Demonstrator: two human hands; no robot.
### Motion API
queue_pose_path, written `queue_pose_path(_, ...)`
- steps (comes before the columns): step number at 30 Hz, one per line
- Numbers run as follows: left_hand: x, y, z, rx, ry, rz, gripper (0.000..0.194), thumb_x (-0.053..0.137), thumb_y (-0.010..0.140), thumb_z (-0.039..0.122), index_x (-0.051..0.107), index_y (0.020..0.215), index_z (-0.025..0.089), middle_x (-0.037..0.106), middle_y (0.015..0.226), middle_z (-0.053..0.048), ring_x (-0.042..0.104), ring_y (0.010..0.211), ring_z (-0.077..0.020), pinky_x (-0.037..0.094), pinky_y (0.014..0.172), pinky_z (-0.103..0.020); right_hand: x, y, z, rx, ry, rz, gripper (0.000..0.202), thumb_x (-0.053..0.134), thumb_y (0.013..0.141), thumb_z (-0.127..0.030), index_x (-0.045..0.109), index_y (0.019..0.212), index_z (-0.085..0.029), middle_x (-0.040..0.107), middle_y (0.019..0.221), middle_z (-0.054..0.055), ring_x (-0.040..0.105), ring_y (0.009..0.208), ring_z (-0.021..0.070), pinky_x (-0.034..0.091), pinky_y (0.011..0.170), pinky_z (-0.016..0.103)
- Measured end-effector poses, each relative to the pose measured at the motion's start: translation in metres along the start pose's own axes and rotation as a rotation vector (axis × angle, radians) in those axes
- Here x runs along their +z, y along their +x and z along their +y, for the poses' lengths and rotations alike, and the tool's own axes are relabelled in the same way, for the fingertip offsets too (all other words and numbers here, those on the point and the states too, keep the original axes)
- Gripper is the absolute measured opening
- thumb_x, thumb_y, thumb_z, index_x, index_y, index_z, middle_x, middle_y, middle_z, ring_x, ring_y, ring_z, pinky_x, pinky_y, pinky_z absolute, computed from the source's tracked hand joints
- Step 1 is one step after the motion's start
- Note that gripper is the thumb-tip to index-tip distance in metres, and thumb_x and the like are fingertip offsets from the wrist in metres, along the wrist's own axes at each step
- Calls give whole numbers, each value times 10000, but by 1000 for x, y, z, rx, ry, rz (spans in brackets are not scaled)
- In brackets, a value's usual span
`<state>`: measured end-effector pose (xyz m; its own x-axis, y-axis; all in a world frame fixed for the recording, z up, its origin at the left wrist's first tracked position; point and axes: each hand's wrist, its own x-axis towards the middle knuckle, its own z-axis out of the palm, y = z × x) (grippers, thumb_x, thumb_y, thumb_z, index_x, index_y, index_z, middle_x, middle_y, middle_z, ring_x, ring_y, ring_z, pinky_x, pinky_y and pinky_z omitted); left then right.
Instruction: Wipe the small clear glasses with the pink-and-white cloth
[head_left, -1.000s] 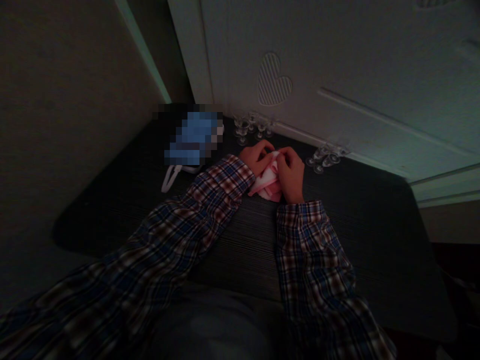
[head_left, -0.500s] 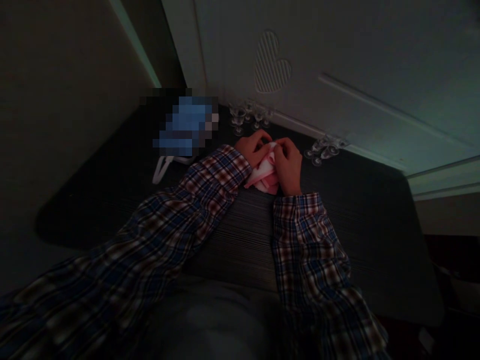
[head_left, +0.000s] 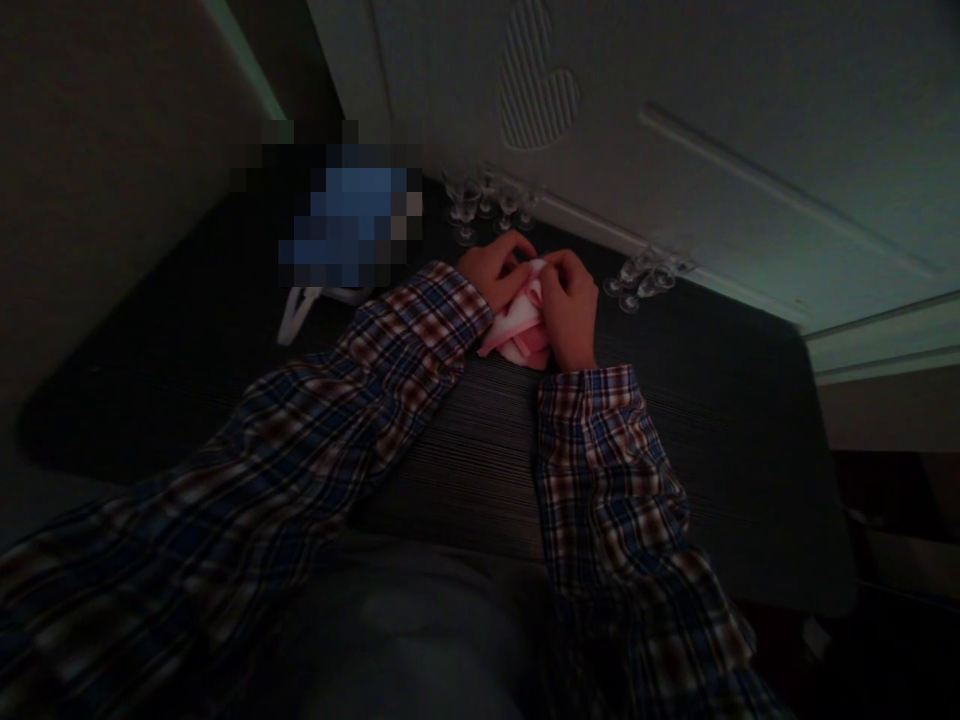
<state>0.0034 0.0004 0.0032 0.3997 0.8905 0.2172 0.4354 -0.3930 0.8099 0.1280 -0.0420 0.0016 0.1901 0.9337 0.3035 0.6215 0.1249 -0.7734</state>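
A pink and white cloth (head_left: 517, 335) is bunched between my hands, low over the dark wood-grain table. My left hand (head_left: 496, 272) grips its upper left side, fingers curled round it. On the other side my right hand (head_left: 571, 305) pinches the top of the cloth with bent fingers. The fingertips of both hands nearly meet there, and the folds hide part of them. If anything is wrapped inside the cloth, it cannot be seen. Just beyond my left hand stand several small stemmed glasses (head_left: 466, 205). More stemmed glasses (head_left: 651, 272) lie on their sides to the right of my right hand.
A blurred-out blue object (head_left: 352, 215) with a white strap or cable (head_left: 298, 310) is at the left on the dark table (head_left: 465, 470). A white panel (head_left: 697, 90) with a raised striped heart (head_left: 538, 95) rises along the table's far edge. The scene is dim.
The whole view has shifted, so everything sits slightly higher and further left. Both hands keep their hold on the cloth, with little visible change in its folds.
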Motion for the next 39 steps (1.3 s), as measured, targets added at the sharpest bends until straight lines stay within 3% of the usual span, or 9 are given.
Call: queue_pose_path(39, 1, 2, -5, 41, 79, -19, 242, 455, 808, 227, 560, 1016, 161, 595, 704, 7, 569, 687, -125, 414, 650, -220, 2, 1, 6, -39, 50, 21, 241, 351, 858, -368, 498, 769, -199, 543, 737, 2, 529, 782, 129, 404, 737, 275)
